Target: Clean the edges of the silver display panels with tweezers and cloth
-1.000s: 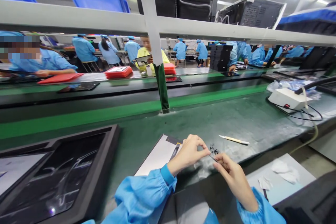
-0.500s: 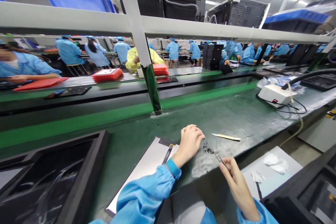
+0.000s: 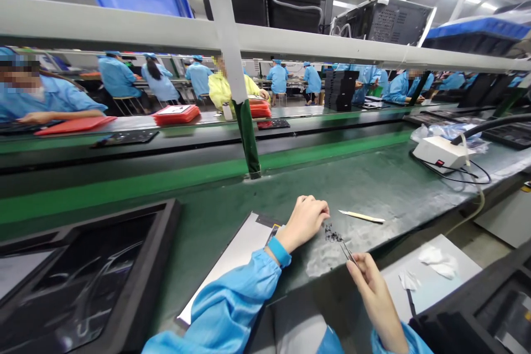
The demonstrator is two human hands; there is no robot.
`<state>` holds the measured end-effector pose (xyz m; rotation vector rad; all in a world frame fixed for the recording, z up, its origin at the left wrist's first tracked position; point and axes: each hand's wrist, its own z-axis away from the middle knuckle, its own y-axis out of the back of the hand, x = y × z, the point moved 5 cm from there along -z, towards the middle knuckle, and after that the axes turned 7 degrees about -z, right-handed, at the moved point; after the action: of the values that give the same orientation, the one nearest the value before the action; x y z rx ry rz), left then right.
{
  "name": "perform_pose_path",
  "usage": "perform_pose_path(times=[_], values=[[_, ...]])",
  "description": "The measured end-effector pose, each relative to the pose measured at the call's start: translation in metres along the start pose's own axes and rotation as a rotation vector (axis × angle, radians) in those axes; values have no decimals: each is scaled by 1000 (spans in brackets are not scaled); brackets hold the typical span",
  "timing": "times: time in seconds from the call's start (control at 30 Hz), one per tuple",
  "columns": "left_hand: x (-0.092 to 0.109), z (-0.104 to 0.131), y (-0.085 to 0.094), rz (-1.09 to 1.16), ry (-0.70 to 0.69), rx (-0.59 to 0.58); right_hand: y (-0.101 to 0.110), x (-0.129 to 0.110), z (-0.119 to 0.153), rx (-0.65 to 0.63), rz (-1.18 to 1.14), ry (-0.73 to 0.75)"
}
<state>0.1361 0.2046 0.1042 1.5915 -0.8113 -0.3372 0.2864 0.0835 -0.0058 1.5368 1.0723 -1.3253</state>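
My left hand [image 3: 306,221] rests over the green bench [image 3: 199,221], its fingers curled together beside a small heap of black bits [image 3: 332,234]; what the fingertips hold, if anything, is hidden. My right hand [image 3: 369,282] is closed on metal tweezers [image 3: 347,251], whose tips reach the black bits. Beyond them lies a craft knife [image 3: 362,216] with a pale yellow handle. A flat white panel [image 3: 226,265] with a dark edge lies partly under my left forearm.
A black tray [image 3: 161,249] stands at the left. A white box [image 3: 440,152] with a hose and cables sits at the right. A post [image 3: 249,144] rises behind my hands. Co-workers sit across the line.
The whole view has shifted slightly. My left hand has drawn its fingers in a little near the black bits. My right hand still holds the tweezers there.
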Motion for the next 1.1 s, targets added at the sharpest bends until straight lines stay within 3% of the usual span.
perform_pose_path(times=[0.1, 0.2, 0.3, 0.4, 0.47, 0.57, 0.67, 0.73, 0.93, 1.1], values=[[3, 1, 5, -26, -41, -12, -4, -3, 1, -3, 2, -8], [2, 17, 20, -56, -59, -19, -5, -6, 4, 2, 13, -31], [-6, 55, 43, -100, -33, 8, -5, -4, 10, 9, 24, -53], [-17, 112, 53, -246, -8, 65, -14, 2, 20, -65, 23, -86], [-20, 154, 41, -316, 10, 42, -26, 5, 29, -144, 12, -113], [-17, 208, 1, -393, -13, -22, -46, 6, 46, -201, 1, -110], [-14, 240, -40, -451, 56, -87, -65, 3, 61, -251, 37, -50], [-11, 248, -56, -492, 61, -72, -75, 0, 69, -304, 99, 11], [-3, 251, -51, -670, -22, 210, -87, -18, 75, -471, 311, 253], [-2, 262, -41, -597, -105, 234, -92, -28, 78, -562, 374, 420]])
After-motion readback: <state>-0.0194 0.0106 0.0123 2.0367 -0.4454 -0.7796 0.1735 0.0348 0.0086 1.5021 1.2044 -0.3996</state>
